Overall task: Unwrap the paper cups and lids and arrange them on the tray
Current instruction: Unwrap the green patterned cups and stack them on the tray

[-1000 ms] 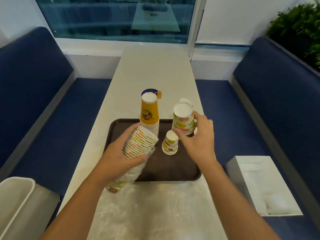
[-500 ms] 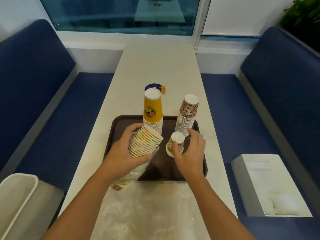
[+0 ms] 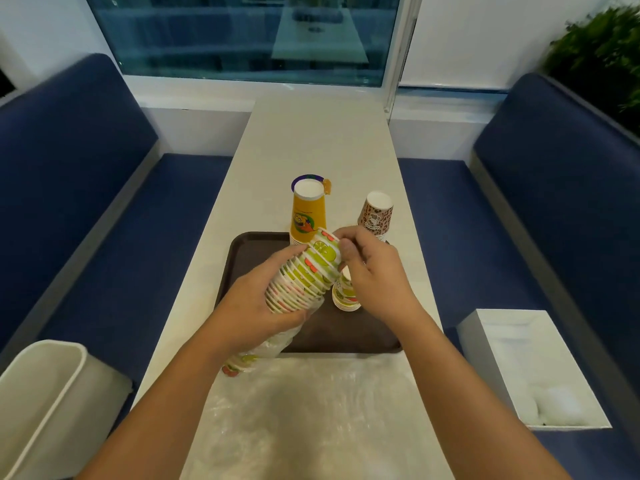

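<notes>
Tray (image 3: 249,258) lies under the fingers (image 3: 347,254). Yellow stack (image 3: 308,216) and leopard stack (image 3: 375,216) stand beyond them, and a short fruit stack (image 3: 344,299) sits just under the right hand (image 3: 374,282). Left hand (image 3: 256,306) grips the fruit-print cups (image 3: 304,275), their lower end in plastic wrap (image 3: 277,341); the right fingers pinch the top cup. No lids seen. I'd say about midway.

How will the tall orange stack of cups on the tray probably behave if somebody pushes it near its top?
The orange stack is tall and narrow, standing rim-down on the tray, so a push near its top would probably tip it. Being nested paper cups, it is likely light and would slide easily. Falling rightward, it might hit the leopard-print stack.
</notes>
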